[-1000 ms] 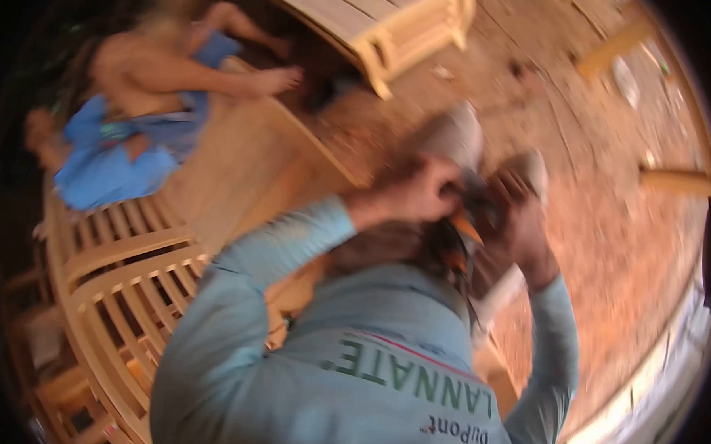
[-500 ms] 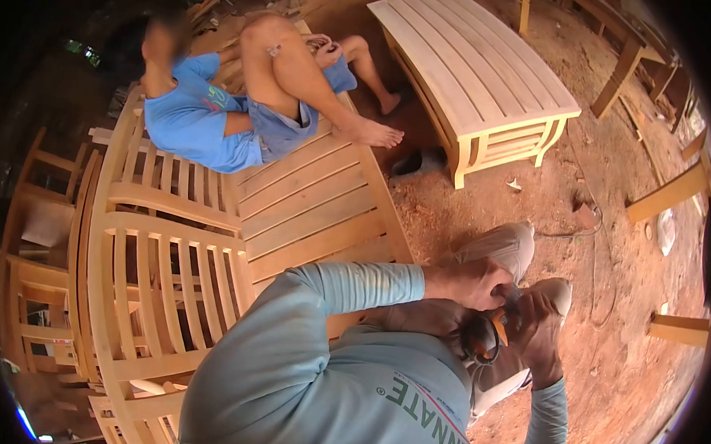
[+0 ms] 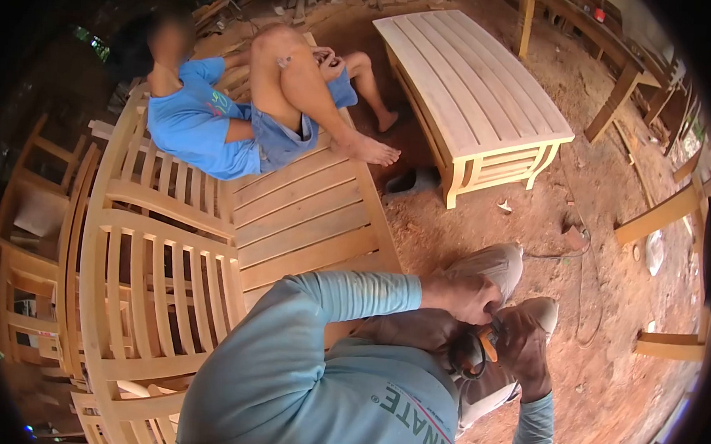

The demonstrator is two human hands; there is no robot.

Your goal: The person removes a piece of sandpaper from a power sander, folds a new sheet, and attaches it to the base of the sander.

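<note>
Held over my lap is an orange-and-black tool (image 3: pixel 467 355) with a rounded dark end; its exact kind is hard to make out. My right hand (image 3: pixel 524 350) is wrapped around its right side. Bent fingers of my left hand (image 3: pixel 473 298) are closed at the tool's upper end, close to the right hand, and they hide what they grip there. Both hands lie between my knees, beside the slatted wooden bench (image 3: pixel 308 220).
Another person (image 3: pixel 209 128) in a blue shirt reclines on the bench. A slatted wooden table (image 3: pixel 477 76) stands ahead on the dirt floor. A dark shoe (image 3: pixel 412 182) and a cord (image 3: pixel 597 312) lie on the ground. Wooden pieces (image 3: pixel 665 213) stand at right, chair frames (image 3: pixel 36 264) at left.
My view has shifted slightly, and the tool and both hands appear a little lower and further left. Both hands stay closed at the tool. The other person's head has lifted slightly into view.
</note>
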